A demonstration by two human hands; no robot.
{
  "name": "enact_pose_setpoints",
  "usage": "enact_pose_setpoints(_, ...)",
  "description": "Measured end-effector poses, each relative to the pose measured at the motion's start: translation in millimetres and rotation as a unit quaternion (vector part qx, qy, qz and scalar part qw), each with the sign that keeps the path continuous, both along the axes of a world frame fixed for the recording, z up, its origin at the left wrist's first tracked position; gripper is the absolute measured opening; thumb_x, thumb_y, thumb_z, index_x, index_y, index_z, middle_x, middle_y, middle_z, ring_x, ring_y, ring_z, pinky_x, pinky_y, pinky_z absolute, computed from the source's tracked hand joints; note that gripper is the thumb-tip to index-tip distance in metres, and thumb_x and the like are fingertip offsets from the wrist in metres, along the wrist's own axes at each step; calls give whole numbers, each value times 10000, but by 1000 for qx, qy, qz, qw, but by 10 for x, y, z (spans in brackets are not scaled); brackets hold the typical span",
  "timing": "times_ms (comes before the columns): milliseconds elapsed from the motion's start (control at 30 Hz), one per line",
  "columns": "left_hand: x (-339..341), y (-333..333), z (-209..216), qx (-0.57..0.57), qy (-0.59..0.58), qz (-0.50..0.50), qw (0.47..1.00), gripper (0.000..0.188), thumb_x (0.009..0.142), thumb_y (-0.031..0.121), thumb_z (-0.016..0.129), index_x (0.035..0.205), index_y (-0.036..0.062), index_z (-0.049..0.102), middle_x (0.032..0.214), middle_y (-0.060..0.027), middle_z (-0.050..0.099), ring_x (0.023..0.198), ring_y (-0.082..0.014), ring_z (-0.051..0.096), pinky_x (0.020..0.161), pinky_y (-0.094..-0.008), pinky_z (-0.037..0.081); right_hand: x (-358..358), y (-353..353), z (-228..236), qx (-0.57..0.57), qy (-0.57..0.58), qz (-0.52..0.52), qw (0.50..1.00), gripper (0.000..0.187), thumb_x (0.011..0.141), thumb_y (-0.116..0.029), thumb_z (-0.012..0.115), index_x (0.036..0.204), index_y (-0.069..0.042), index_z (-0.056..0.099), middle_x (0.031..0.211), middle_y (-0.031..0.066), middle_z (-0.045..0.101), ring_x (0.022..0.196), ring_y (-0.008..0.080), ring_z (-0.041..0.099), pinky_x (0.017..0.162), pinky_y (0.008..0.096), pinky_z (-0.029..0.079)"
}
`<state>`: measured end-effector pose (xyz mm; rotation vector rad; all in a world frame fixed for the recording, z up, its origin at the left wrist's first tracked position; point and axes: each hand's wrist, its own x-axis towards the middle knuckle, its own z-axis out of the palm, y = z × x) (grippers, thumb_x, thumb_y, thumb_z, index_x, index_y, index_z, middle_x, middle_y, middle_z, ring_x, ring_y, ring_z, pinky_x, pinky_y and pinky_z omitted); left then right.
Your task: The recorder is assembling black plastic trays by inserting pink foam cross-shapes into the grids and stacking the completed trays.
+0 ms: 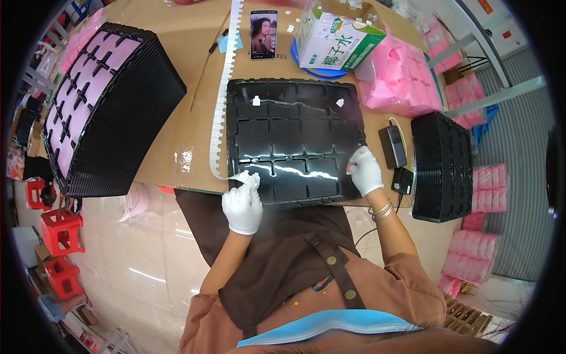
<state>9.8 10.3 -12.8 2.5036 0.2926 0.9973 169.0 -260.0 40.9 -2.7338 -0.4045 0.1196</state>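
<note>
A black plastic tray [295,135] with raised cross-shaped ribs lies in front of me on the table. Two small white stickers [256,101] sit near its far left and far right. My left hand [243,206], in a white glove, pinches the curled near end of a long white notched sticker strip [220,124] at the tray's near left corner. This strip runs away from me along the tray's left side. At the tray's right edge rests my white-gloved right hand [367,172], fingers closed together; whatever they hold is hidden.
Tall stacks of black trays [130,112] stand left and right [442,168]. Beyond my tray are a phone [263,35], an open carton [339,41] and pink wrapped bundles [398,74]. A black power adapter [392,146] lies right of my right hand. Red stools [62,230] stand on the floor.
</note>
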Motion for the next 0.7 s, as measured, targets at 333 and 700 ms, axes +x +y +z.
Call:
enact_pose_setpoints(333, 17, -1, -39, 0, -21, 6, 1000, 239, 810, 50, 659, 1039, 117, 654, 689, 3, 571, 566, -203, 474, 563, -349, 362, 43, -145, -18, 28, -10, 117, 993, 140, 682, 50, 676, 770, -24, 596, 907, 128, 568, 814, 317, 611, 715, 394, 510)
enact_pose_setpoints(700, -17, 8, -6, -5, -14, -5, 1000, 226, 808, 52, 658, 1028, 107, 656, 620, -6, 494, 565, -208, 463, 568, -353, 359, -7, 46, 60, -10, 18, 36, 999, 90, 724, 66, 628, 776, -7, 617, 895, 132, 563, 749, 290, 635, 698, 370, 536)
